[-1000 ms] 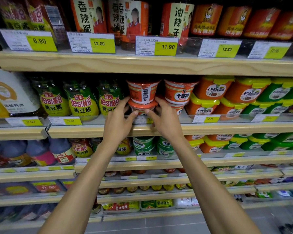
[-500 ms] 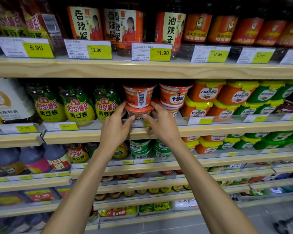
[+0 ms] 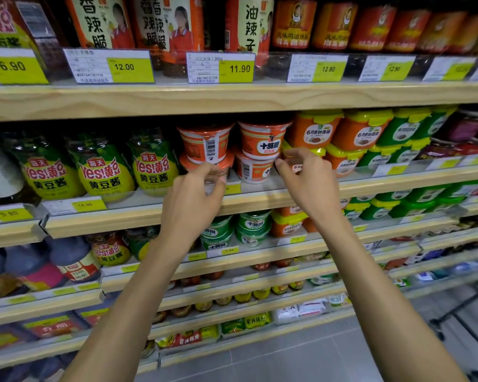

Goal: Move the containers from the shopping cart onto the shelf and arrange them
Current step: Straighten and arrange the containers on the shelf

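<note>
Reaching at the middle shelf (image 3: pixel 260 201), we curl our left hand's (image 3: pixel 193 197) fingers against the lower orange cup (image 3: pixel 196 162) of the left stack (blur hides whether they grip it); our right hand (image 3: pixel 309 186) hovers loosely curled, holding nothing, just beside the right stack (image 3: pixel 262 142); both stacks stand on the shelf.

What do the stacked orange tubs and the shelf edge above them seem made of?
Orange tubs: probably thin plastic, glossy, with printed labels and a barcode. Shelf edge: pale wood grain, matte; real wood or laminate, cannot tell.
</note>
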`<move>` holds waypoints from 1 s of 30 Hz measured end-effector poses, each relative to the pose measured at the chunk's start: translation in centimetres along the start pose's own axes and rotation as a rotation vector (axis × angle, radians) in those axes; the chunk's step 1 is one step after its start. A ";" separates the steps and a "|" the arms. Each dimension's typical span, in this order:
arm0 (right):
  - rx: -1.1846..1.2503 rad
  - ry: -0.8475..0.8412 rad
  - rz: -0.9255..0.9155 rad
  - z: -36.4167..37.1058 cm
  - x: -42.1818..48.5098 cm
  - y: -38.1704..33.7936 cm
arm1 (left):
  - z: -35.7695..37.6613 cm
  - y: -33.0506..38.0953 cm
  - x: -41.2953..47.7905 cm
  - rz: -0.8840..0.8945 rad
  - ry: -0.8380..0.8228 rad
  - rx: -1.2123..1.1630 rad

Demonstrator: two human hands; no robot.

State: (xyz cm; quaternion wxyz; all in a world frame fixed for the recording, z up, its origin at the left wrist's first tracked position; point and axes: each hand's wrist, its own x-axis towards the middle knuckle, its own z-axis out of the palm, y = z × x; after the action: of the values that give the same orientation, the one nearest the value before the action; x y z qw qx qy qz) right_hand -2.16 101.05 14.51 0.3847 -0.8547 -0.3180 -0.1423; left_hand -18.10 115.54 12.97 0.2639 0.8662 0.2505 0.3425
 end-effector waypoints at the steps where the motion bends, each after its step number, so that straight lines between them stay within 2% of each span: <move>1: -0.007 0.009 0.000 -0.2 0.3 0.5 | 0.6 0.6 0.5 0.007 0.000 -0.026; 5: 0.001 -0.025 0.004 0.0 1.8 1.7 | 3.1 2.6 2.5 0.006 0.016 -0.038; 13: 0.089 -0.108 -0.111 1.3 3.6 2.1 | 6.9 3.5 4.7 -0.029 0.063 0.130; 30: 0.131 -0.064 -0.120 3.4 5.2 2.6 | 8.4 4.2 6.5 -0.092 0.141 0.151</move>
State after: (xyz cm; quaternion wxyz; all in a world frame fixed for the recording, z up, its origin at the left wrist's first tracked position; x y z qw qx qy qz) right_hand 3.51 104.60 13.32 0.4202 -0.8112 -0.3896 -0.1165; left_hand -6.76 114.07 13.39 0.1951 0.8450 0.3327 0.3705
